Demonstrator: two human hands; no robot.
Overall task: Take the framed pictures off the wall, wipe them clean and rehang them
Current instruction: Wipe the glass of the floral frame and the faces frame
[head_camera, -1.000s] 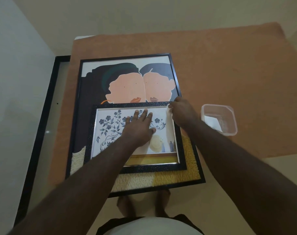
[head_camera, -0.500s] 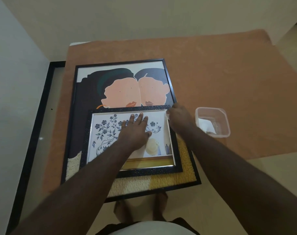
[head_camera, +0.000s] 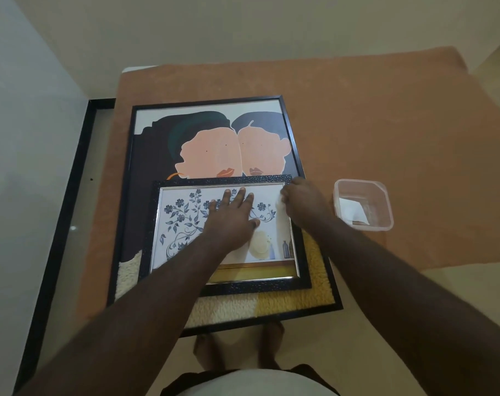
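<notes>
Your left hand (head_camera: 232, 221) lies flat on the glass of the small picture (head_camera: 186, 224), fingers straight and slightly spread, pointing to the far side, pressing it down. Your right hand (head_camera: 306, 205) sits at the far right corner of that picture, fingers curled down around a pale cloth (head_camera: 280, 205); only a small bit of it shows under the hand, against the glass just inside the frame.

The small picture has a dark speckled frame and shows blue flowers on white. It lies flat on top of the big picture (head_camera: 208, 144), covering its near middle part. The big picture has a thin black frame, shows two peach faces side by side, and lies flat on the orange cover (head_camera: 386, 124), its near edge sticking out over the floor toward your feet (head_camera: 237, 347).

On the cover just right of your right hand stands a clear tub (head_camera: 363, 204), open at the top, with something white inside. On the floor to the left, against the wall, lies a long black frame (head_camera: 63, 201).
</notes>
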